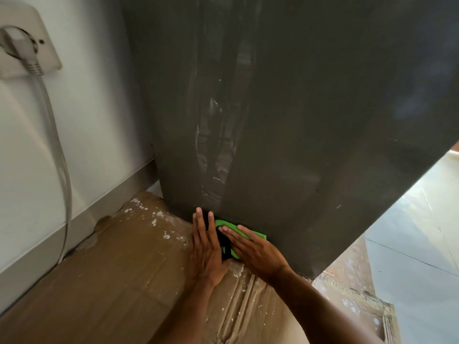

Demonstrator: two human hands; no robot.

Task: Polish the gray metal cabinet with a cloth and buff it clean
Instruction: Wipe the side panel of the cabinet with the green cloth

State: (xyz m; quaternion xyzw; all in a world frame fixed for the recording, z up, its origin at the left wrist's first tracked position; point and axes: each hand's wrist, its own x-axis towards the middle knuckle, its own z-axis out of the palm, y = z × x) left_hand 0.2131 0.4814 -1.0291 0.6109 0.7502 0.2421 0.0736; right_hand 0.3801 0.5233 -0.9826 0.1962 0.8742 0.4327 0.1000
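Observation:
The gray metal cabinet [310, 115] fills the upper middle and right of the view, with pale wet streaks running down its side panel. At its bottom edge a green cloth [250, 232] lies pressed against the metal. My right hand [253, 249] rests flat on the cloth, fingers extended. My left hand [206, 247] sits just left of it, fingers straight and pointing up at the panel, with a dark object between the two hands that I cannot identify.
Flattened brown cardboard [111, 269] spattered with white flecks covers the floor below the cabinet. A white wall [82, 108] on the left carries a socket with a gray plug [22, 50] and hanging cable. Pale floor tiles [417, 232] show at right.

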